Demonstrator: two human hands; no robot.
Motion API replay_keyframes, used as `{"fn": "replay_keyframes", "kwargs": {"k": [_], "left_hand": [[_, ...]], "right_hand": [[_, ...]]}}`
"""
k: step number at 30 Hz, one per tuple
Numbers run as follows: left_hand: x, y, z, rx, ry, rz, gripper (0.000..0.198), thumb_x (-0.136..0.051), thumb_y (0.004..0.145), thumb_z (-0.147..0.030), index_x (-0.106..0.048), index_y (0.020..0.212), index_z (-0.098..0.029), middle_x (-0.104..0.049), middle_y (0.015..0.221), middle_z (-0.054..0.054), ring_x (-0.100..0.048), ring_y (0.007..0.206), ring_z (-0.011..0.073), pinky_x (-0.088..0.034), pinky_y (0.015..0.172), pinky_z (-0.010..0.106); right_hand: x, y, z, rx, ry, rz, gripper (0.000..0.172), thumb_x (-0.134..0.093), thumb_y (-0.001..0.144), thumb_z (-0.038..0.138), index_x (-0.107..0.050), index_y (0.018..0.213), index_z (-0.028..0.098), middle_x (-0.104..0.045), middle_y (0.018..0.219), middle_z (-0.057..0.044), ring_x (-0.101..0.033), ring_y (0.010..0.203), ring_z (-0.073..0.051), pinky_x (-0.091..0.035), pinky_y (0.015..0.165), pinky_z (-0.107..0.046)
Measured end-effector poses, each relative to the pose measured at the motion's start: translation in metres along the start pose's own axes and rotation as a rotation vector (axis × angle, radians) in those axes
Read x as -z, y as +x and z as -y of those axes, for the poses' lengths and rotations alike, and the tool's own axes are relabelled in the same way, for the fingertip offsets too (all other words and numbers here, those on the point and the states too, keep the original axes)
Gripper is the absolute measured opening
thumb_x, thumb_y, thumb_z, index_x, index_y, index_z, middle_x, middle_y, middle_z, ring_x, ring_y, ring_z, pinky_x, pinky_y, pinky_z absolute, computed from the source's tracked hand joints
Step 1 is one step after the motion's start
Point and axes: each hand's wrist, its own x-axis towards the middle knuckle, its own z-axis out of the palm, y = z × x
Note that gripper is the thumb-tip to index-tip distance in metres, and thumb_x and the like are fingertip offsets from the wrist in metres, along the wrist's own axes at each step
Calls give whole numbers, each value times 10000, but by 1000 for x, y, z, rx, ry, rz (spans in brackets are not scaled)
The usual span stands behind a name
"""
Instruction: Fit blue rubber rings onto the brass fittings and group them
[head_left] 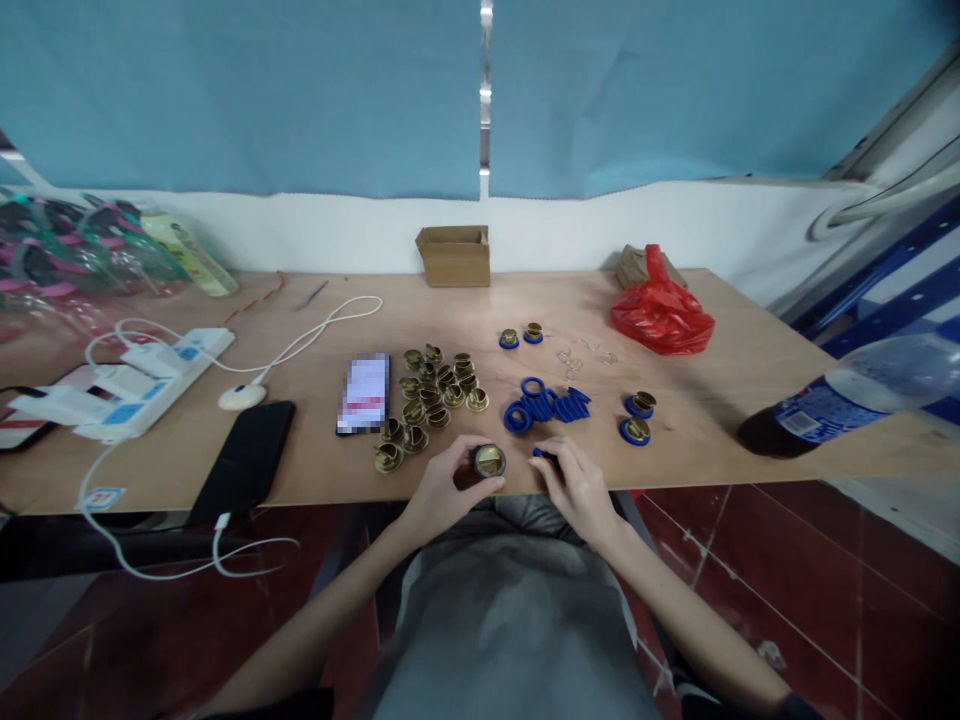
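Observation:
My left hand [455, 482] is closed by the near table edge, its thumb and fingers around a round brass fitting [490, 461] with a dark rim. Just to the right, my right hand [576, 484] pinches a small blue piece, mostly covered by the fingers; it looks like a blue ring [537, 454]. A pile of blue rings [556, 405] lies beyond that hand. Left of it spreads a group of several brass fittings [429, 395]. Two fittings with blue rings [637, 430] stand at the right, and two more blue-ringed fittings [533, 333] stand farther back.
A phone with a lit screen [364, 393], a dark phone [244, 458] and a white power strip [161, 385] with cables lie left. At the back are a cardboard box [456, 262] and a red plastic bag [663, 315]. A cola bottle [847, 395] lies tilted at right.

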Motion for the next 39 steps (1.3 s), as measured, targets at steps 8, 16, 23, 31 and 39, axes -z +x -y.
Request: {"fn": "replay_keyframes", "kwargs": {"k": [8, 16, 23, 31, 39], "left_hand": [[0, 0, 2, 13, -10, 0, 379, -775, 806, -252, -607, 1144, -215, -723, 1043, 26, -709, 956, 198, -553, 884, 324], [0, -1, 1, 14, 6, -3, 368, -774, 808, -258, -614, 1137, -213, -718, 1033, 15, -702, 948, 192, -545, 879, 312], [0, 0, 3, 16, -13, 4, 370, -773, 813, -252, -609, 1143, -214, -718, 1057, 27, -702, 974, 199, -540, 902, 327], [0, -1, 4, 11, 5, 0, 378, -774, 815, -260, -608, 1151, -214, -722, 1049, 30, -704, 957, 199, -540, 880, 324], [0, 0, 3, 8, 17, -5, 369, -775, 806, -265, -617, 1135, -214, -727, 1032, 22, -712, 951, 200, -552, 873, 318]], "right_hand": [[-1, 0, -1, 7, -1, 2, 118, -513, 1037, 196, -607, 1108, 202, -707, 933, -94, -706, 847, -222, -597, 765, -342], [0, 0, -1, 28, -4, 18, 138, -485, 1036, 144, -595, 1096, 202, -698, 921, -93, -695, 835, -218, -577, 745, -324], [1, 0, -1, 19, -3, 36, 155, -460, 1042, 138, -587, 1094, 209, -689, 914, -86, -691, 827, -215, -572, 741, -322], [0, -2, -3, 19, -22, 52, 167, -438, 1036, 114, -577, 1045, 207, -679, 895, -86, -678, 812, -217, -560, 728, -322], [1, -3, -3, 11, -43, 36, 162, -428, 1025, 99, -545, 1030, 210, -650, 893, -84, -663, 805, -221, -553, 720, -328]]}}
